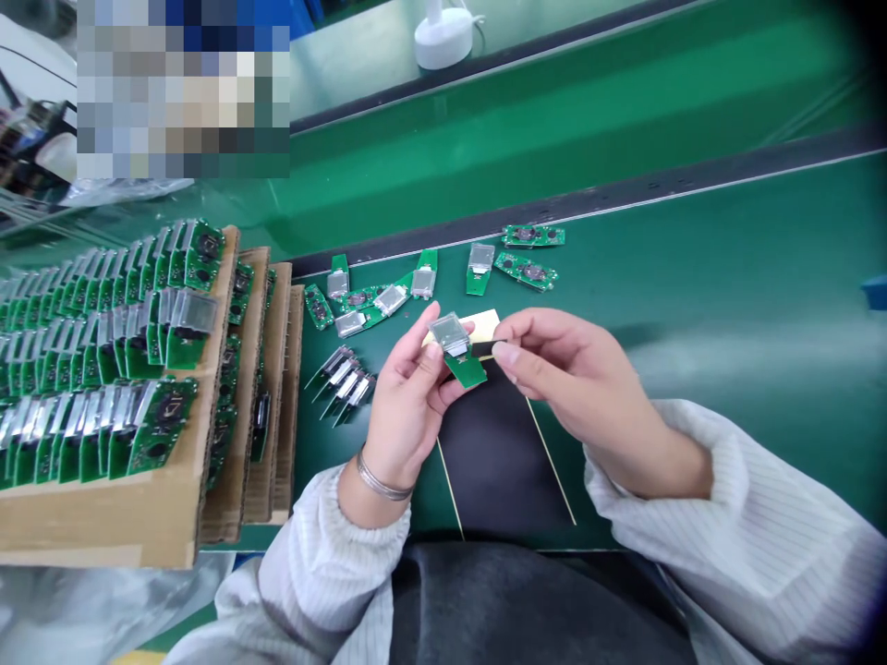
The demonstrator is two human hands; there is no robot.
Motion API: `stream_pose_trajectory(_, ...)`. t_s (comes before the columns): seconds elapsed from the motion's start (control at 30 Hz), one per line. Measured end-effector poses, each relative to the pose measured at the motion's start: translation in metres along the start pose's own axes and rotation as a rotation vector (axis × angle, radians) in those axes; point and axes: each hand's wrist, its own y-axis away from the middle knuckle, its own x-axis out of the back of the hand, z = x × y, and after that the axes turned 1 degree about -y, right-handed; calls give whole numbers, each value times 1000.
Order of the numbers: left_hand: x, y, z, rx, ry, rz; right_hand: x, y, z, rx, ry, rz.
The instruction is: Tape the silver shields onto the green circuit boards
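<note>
My left hand (pixel 408 388) holds a small green circuit board (pixel 466 368) with a clear square display (pixel 449 332) on top, pinched between thumb and fingers above a dark mat (pixel 499 453). My right hand (pixel 554 360) has its fingers curled, with the thumb and forefinger tips right next to the board's right edge; whether they touch it I cannot tell. Behind the hands a pale yellow card (pixel 485 323) lies on the green bench. A silver bracelet (pixel 381 480) circles my left wrist.
Stacked cardboard trays (pixel 139 517) at the left hold rows of several upright boards (pixel 103 323). Loose boards (pixel 388 300) lie behind the hands, more boards (pixel 530 254) further right, a small row (pixel 345 379) beside my left hand. A white lamp base (pixel 443 37) stands beyond the belt.
</note>
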Motion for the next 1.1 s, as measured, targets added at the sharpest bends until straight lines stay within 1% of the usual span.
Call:
stream_pose_trajectory(0.2, 0, 2, 3, 21, -66, 64, -3, 0, 11, -47, 262, -43)
stream_pose_trajectory(0.3, 1, 4, 6, 12, -89, 27, -3, -1, 13, -24, 362, -45)
stream_pose_trajectory(0.4, 0, 5, 7, -57, -122, 10, -2, -1, 12, -6, 416, -29)
stream_pose_trajectory(0.5, 0, 3, 6, -134, -138, 59, 0, -1, 10, -10, 443, -23)
stream_pose_trajectory(0.57, 1, 2, 4, -180, -177, 89, 0, -2, 10, -22, 453, -44)
stream_pose_trajectory(0.67, 4, 1, 1, -284, -250, 124, 2, -4, 12, -43, 460, -82)
stream_pose_trajectory(0.73, 6, 1, -1, -357, -287, 159, 5, -6, 15, -49, 470, -46)
stream_pose_trajectory(0.83, 7, 1, -2, -423, -312, 199, 7, -10, 19, -59, 454, 59)
stream_pose_trajectory(0.9, 7, 1, -2, -430, -315, 203, 6, -10, 20, -67, 417, 67)
stream_pose_trajectory(0.97, 5, 2, -2, -415, -321, 191, 3, -10, 21, -45, 409, 32)
stream_pose_trajectory(1.03, 3, 2, -2, -381, -310, 167, 2, -8, 20, 27, 478, 28)
stream_pose_trajectory(1.1, 0, 2, -1, -300, -257, 141, 4, -8, 19, 126, 587, 83)
